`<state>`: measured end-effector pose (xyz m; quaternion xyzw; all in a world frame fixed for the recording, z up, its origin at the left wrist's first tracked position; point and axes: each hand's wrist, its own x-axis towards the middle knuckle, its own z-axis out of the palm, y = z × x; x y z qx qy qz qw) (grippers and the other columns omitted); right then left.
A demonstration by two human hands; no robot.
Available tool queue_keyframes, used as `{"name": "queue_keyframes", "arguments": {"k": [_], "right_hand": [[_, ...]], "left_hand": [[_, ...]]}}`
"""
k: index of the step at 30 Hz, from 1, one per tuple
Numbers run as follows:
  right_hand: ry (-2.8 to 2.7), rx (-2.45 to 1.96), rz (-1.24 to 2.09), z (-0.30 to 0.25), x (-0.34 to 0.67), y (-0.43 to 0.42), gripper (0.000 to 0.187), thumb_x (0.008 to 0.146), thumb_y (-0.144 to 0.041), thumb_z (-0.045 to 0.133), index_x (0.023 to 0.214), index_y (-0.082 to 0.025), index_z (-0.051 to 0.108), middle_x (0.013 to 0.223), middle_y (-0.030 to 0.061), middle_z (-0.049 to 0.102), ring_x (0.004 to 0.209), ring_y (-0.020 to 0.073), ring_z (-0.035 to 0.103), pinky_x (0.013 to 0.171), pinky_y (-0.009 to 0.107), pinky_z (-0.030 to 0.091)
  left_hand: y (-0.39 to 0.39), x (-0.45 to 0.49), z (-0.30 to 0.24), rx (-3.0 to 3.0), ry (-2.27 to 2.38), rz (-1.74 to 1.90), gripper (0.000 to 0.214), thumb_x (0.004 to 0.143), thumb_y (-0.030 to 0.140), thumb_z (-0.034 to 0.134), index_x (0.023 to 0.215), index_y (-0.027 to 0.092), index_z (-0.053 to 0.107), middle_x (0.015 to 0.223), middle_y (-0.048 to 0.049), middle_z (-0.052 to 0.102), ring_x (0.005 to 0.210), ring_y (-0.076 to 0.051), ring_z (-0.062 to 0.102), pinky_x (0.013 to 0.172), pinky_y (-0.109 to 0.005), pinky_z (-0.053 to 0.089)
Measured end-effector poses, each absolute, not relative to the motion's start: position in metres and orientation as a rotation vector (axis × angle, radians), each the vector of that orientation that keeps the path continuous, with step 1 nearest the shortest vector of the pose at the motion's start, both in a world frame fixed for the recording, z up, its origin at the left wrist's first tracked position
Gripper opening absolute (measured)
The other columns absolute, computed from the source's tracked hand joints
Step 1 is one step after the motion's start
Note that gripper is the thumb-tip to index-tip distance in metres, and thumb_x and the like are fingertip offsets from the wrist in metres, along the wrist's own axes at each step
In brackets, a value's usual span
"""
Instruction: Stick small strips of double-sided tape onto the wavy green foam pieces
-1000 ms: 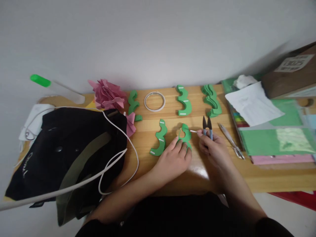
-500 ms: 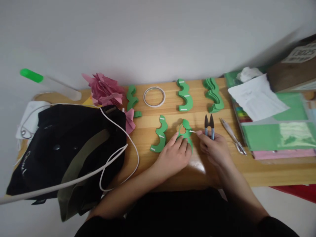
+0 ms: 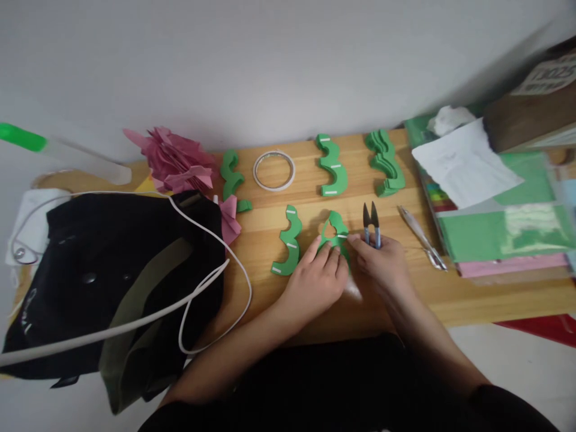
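Observation:
My left hand (image 3: 317,277) lies with its fingers stretched flat over a wavy green paper piece (image 3: 338,221), covering its lower part. In my right hand (image 3: 382,263) is a pair of thread snips (image 3: 371,227), blades pointing away from me and apart. My right thumb and fingertip are at the right end of a short white tape strip (image 3: 342,236), which lies across the green piece. Just left of my left hand is another wavy green piece (image 3: 293,228) with several white strips on it. A similar strip-marked piece (image 3: 333,163) lies farther back.
A stack of green wavy pieces (image 3: 386,165) and a tape roll (image 3: 256,174) lie near the wall. Right of my right hand is a silver pen-like tool (image 3: 416,229), beside plastic-wrapped green paper (image 3: 517,234). A black bag (image 3: 148,264), white cable (image 3: 246,282) and pink paper flower (image 3: 180,161) occupy the left.
My right hand has moved slightly left, bringing the tape strip farther onto the green piece. My left hand stays on the paper. The camera view has shifted a little.

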<state>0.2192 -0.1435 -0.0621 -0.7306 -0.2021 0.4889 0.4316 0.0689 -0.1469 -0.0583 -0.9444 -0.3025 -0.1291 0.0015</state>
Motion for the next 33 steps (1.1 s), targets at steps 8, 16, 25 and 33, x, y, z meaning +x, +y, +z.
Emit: {"name": "queue_keyframes", "arguments": {"k": [8, 16, 25, 33], "right_hand": [[-0.653, -1.938, 1.084, -0.063, 0.216, -0.142, 0.027, 0.062, -0.041, 0.071, 0.065, -0.015, 0.064, 0.044, -0.0065, 0.044, 0.040, 0.0079, 0.035, 0.040, 0.024, 0.028], [-0.747, -1.982, 1.008, -0.060, 0.212, -0.141, 0.023, 0.064, -0.038, 0.066, 0.060, -0.016, 0.063, 0.045, -0.0053, 0.046, 0.045, 0.0108, 0.041, 0.047, 0.026, 0.034], [-0.786, -2.021, 0.978, -0.068, 0.216, -0.145, 0.027, 0.071, -0.041, 0.062, 0.057, -0.018, 0.055, 0.045, -0.0061, 0.041, 0.043, 0.0092, 0.035, 0.044, 0.025, 0.028], [-0.805, -2.018, 0.982, -0.072, 0.217, -0.146, 0.032, 0.073, -0.042, 0.061, 0.054, -0.020, 0.049, 0.045, -0.0058, 0.040, 0.043, 0.0090, 0.035, 0.043, 0.024, 0.026]], "left_hand": [[-0.146, 0.069, -0.055, -2.961, -0.973, -0.443, 0.027, 0.094, 0.011, 0.042, 0.102, 0.008, 0.068, 0.110, -0.0116, 0.073, 0.109, -0.022, 0.066, 0.105, -0.043, 0.045], [-0.146, 0.069, -0.055, -2.964, -0.991, -0.483, 0.029, 0.094, 0.010, 0.041, 0.103, 0.007, 0.068, 0.108, -0.0105, 0.073, 0.107, -0.023, 0.066, 0.103, -0.044, 0.047], [-0.146, 0.069, -0.055, -2.983, -0.983, -0.455, 0.030, 0.094, 0.010, 0.040, 0.105, 0.006, 0.067, 0.110, -0.0113, 0.073, 0.109, -0.023, 0.065, 0.104, -0.045, 0.047], [-0.147, 0.069, -0.055, -2.992, -0.979, -0.419, 0.028, 0.094, 0.012, 0.042, 0.106, 0.007, 0.067, 0.112, -0.0129, 0.072, 0.111, -0.024, 0.065, 0.106, -0.045, 0.045]]}}
